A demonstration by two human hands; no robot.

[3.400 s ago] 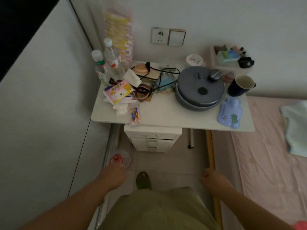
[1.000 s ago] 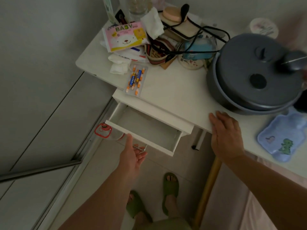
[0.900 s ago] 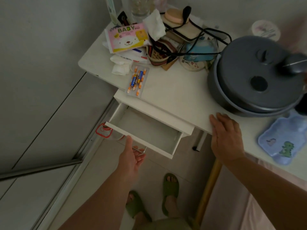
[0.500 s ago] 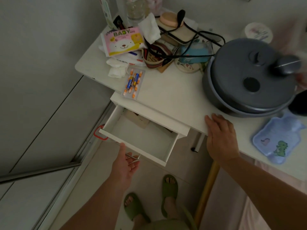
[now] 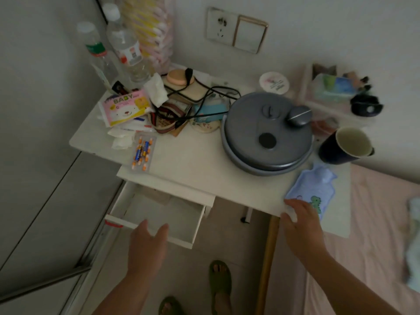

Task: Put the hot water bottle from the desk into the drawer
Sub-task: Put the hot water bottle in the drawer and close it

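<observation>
The hot water bottle [image 5: 312,189] is small and light blue with a green dinosaur print. It lies flat at the front right of the white desk [image 5: 193,162]. My right hand [image 5: 300,223] rests at the desk's front edge, fingertips touching the bottle's near corner, fingers spread. The top drawer [image 5: 159,212] under the desk stands pulled out, white inside, with a flat tan item at its back. My left hand [image 5: 147,244] hovers over the drawer's front panel, fingers apart, holding nothing.
A large grey lidded pot [image 5: 266,133] sits just behind the bottle, a dark mug [image 5: 345,145] to its right. Batteries [image 5: 143,153], a pink baby-wipes pack [image 5: 125,108], cables and two plastic bottles [image 5: 122,44] crowd the left. A pink bed [image 5: 375,235] lies right.
The drawer has been pulled further out and my left hand has let go of its handle. My right hand slid right along the desk edge to the hot water bottle.
</observation>
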